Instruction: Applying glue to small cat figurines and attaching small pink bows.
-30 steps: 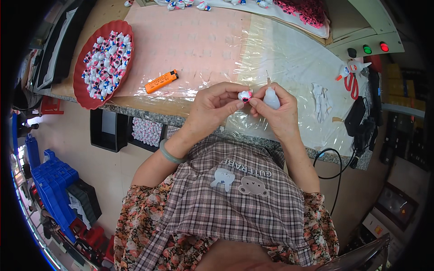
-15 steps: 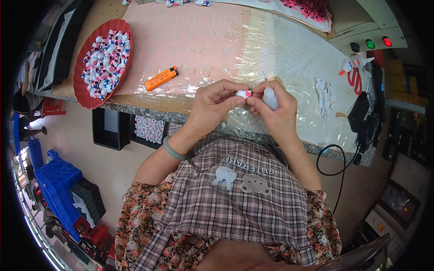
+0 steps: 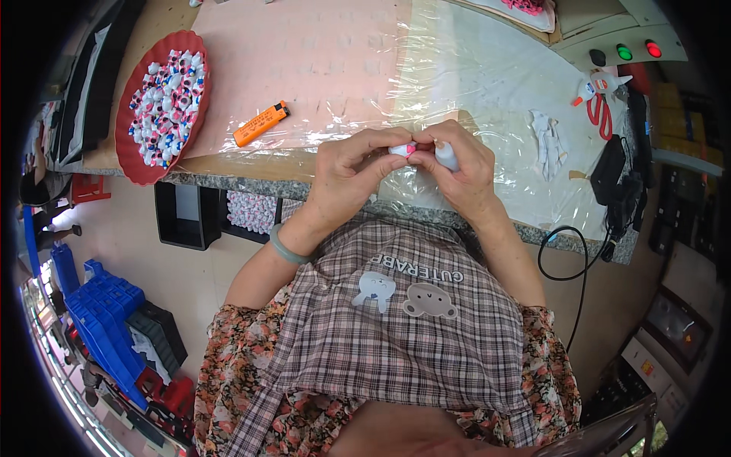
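My left hand and my right hand meet at the near edge of the workbench. Between the fingertips of both sits a small white piece with a pink spot. A small white bottle-like thing is tucked in my right hand's fingers; most of it is hidden. A green bangle circles my left wrist.
A red plate heaped with small white, pink and blue pieces lies at the far left. An orange lighter rests on the clear plastic sheet. White scraps, red scissors, a black cable and blue crates are around.
Both hands have stayed pressed together on the small white piece, shifting only slightly. The head view has tilted a little.
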Demonstrator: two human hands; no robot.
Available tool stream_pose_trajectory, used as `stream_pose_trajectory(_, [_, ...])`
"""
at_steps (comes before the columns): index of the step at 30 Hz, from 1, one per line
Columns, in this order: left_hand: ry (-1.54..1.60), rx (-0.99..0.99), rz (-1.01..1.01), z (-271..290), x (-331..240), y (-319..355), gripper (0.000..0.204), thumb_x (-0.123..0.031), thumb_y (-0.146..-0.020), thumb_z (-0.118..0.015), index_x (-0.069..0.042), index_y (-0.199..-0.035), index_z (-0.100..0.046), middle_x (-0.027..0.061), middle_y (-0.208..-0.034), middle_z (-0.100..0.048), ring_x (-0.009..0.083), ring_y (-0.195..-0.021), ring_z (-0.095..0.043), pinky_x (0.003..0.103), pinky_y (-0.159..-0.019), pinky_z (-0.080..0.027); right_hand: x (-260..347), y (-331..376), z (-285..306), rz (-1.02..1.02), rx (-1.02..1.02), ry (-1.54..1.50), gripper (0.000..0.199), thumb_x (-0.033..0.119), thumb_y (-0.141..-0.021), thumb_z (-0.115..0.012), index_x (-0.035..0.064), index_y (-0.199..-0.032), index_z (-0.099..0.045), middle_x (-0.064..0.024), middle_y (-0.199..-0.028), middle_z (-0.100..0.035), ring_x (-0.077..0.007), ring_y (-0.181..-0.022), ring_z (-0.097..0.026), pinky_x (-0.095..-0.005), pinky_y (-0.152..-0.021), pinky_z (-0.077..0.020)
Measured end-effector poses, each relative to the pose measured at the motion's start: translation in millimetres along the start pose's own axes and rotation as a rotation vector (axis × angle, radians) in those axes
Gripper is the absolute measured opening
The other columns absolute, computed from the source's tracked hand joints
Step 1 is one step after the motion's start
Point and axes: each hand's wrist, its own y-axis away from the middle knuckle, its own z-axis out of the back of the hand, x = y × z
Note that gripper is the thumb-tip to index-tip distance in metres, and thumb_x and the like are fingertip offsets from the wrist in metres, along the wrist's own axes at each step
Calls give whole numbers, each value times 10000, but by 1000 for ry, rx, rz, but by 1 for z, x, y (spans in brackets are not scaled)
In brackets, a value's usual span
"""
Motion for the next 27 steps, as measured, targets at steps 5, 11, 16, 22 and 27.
stream_pose_trajectory(5, [129, -37, 3, -3, 2, 4, 232, 27, -834, -668, 23, -1065, -652, 113, -1074, -674, 155, -963, -645, 283, -863, -535, -1, 1, -2, 2, 4, -17, 277, 92, -714, -776, 49, -933, -612, -77, -839, -650, -224, -747, -657, -314, -626, -522])
stream_pose_trajectory(11, [-32, -82, -33, -1, 2, 4, 214, 27, -836, -667, 30, -1049, -650, 119, -1062, -671, 153, -975, -639, 283, -865, -534, 8, 2, -10, -184, -22, -121, 244, 64, -739, -760, 37, -929, -610, -74, -826, -654, -205, -713, -667, -296, -604, -522])
stream_pose_trajectory(16, [-7, -106, 11, 3, 6, 1, 238, 35, -852, -645, 37, -1090, -627, 114, -1092, -657, 158, -994, -634, 277, -876, -528, 11, 0, -20, -364, -45, -298, 207, 26, -773, -740, 13, -925, -600, -69, -808, -664, -130, -636, -638, -248, -557, -512])
stream_pose_trajectory(22, [249, -108, 60, 6, 1, 0, 266, 59, -876, -602, 57, -1142, -593, 136, -1128, -638, 186, -1058, -611, 294, -931, -507, 21, -7, -18, -570, -49, -529, 163, 1, -805, -713, 6, -924, -602, -52, -795, -657, -79, -615, -598, -216, -541, -490])
stream_pose_trajectory(27, [288, -88, 23, 8, 5, -1, 271, 71, -867, -601, 43, -1137, -603, 139, -1201, -591, 189, -1090, -593, 295, -942, -505, 27, -6, -18, -444, -65, -420, 115, 7, -810, -699, 13, -893, -620, -39, -806, -625, -101, -678, -615, -234, -568, -491])
